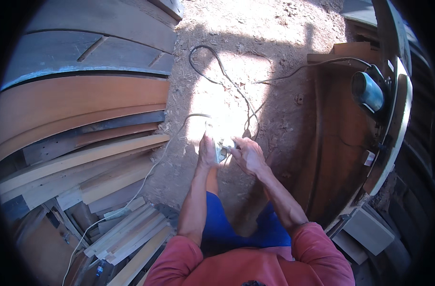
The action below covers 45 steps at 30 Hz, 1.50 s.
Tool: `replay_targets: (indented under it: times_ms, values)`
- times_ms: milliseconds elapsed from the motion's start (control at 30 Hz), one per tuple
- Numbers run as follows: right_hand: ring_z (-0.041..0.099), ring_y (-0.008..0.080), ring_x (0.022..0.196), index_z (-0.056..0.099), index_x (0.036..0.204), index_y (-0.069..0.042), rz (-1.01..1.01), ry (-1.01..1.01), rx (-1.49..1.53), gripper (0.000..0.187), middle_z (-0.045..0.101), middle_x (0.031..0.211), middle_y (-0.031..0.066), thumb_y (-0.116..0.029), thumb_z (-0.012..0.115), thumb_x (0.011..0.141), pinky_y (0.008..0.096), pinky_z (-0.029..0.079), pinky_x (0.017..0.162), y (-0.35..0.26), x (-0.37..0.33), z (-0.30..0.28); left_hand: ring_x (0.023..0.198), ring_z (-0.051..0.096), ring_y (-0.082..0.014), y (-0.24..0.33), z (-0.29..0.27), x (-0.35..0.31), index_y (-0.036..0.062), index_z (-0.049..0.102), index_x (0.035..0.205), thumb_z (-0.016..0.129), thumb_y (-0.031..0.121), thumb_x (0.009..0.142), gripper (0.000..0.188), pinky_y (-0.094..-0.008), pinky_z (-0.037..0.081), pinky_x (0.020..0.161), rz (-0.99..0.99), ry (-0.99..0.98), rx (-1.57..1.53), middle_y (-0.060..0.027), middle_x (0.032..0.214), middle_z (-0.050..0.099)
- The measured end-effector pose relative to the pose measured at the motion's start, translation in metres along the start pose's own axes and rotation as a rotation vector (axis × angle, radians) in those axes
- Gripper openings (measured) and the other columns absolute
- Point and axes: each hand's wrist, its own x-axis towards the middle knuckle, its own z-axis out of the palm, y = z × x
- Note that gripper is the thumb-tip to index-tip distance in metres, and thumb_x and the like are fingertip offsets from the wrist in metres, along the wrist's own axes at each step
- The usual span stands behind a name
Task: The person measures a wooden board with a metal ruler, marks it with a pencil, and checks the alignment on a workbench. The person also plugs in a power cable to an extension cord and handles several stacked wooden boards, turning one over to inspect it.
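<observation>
Out in front of me, above the sunlit ground, my left hand [208,150] is closed round a small pale block [221,153] that looks like a power strip. A white cord [156,164] runs up from the lower left toward the far end of that hand. My right hand [250,155] meets the block from the right, fingers bent and pinched together at its top. Glare and the fingers hide what the right hand pinches. Just beyond the hands, a dark cord [222,69] lies looped on the ground, its near end coming down close to the right hand.
Stacked planks and boards [84,102] fill the left side. Shorter wood strips [131,233] lie at the lower left. On the right, a blue power tool [368,91] sits at a long board [389,138] beside a brown wood panel [339,143]. Wood chips litter the ground [284,62].
</observation>
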Motion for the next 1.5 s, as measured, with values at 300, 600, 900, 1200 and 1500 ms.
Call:
replay_targets:
  times_ms: [300, 600, 900, 1200, 1500]
  values:
    - [0.064, 0.0376, 0.091, 0.069, 0.116, -0.007, -0.057, 0.141, -0.174, 0.034, 0.063, 0.092, 0.0191, -0.021, 0.073, 0.085, 0.0477, 0.051, 0.08, -0.052, -0.016, -0.031, 0.081, 0.047, -0.0154, 0.073, 0.009, -0.013, 0.001, 0.055, 0.106, 0.026, 0.059, 0.108, 0.065, -0.0346, 0.044, 0.074, 0.091, -0.089, 0.184, -0.0038, 0.085, 0.048]
    - [0.065, 0.0364, 0.088, 0.072, 0.102, -0.006, -0.035, 0.036, -0.147, 0.026, 0.063, 0.09, 0.0182, -0.022, 0.075, 0.082, 0.0479, 0.052, 0.077, -0.078, -0.021, -0.046, 0.084, 0.053, -0.0168, 0.084, 0.006, -0.026, -0.0003, 0.058, 0.118, 0.026, 0.062, 0.107, 0.07, -0.0341, 0.046, 0.077, -0.041, -0.093, 0.141, -0.0063, 0.092, 0.057]
    - [0.066, 0.0369, 0.092, 0.071, 0.102, -0.006, 0.012, -0.036, -0.178, 0.027, 0.065, 0.093, 0.0178, -0.026, 0.075, 0.084, 0.0483, 0.052, 0.081, -0.094, -0.024, -0.053, 0.087, 0.06, -0.0167, 0.085, -0.003, -0.034, 0.0009, 0.057, 0.128, 0.029, 0.063, 0.106, 0.071, -0.0318, 0.05, 0.077, -0.091, -0.107, 0.002, -0.0068, 0.097, 0.062]
    - [0.064, 0.0455, 0.092, 0.059, 0.109, 0.003, 0.222, 0.245, 0.127, 0.035, 0.066, 0.094, 0.0268, -0.024, 0.069, 0.088, 0.0536, 0.05, 0.082, -0.068, -0.061, -0.064, 0.077, 0.073, -0.0242, 0.113, 0.0, -0.068, 0.0004, 0.055, 0.129, 0.059, 0.055, 0.099, 0.063, -0.0379, 0.064, 0.059, -0.338, -0.259, -0.511, -0.0183, 0.105, 0.071]
    - [0.071, 0.0288, 0.085, 0.061, 0.11, 0.01, 0.378, 0.496, 0.709, 0.047, 0.072, 0.095, 0.0236, -0.03, 0.071, 0.089, 0.0417, 0.054, 0.076, -0.061, -0.129, -0.115, 0.112, 0.067, -0.0302, 0.158, 0.075, -0.125, 0.0017, 0.047, 0.139, 0.078, 0.017, 0.077, 0.071, -0.0461, 0.057, 0.098, -0.494, -0.645, -0.512, -0.0145, 0.122, 0.065]
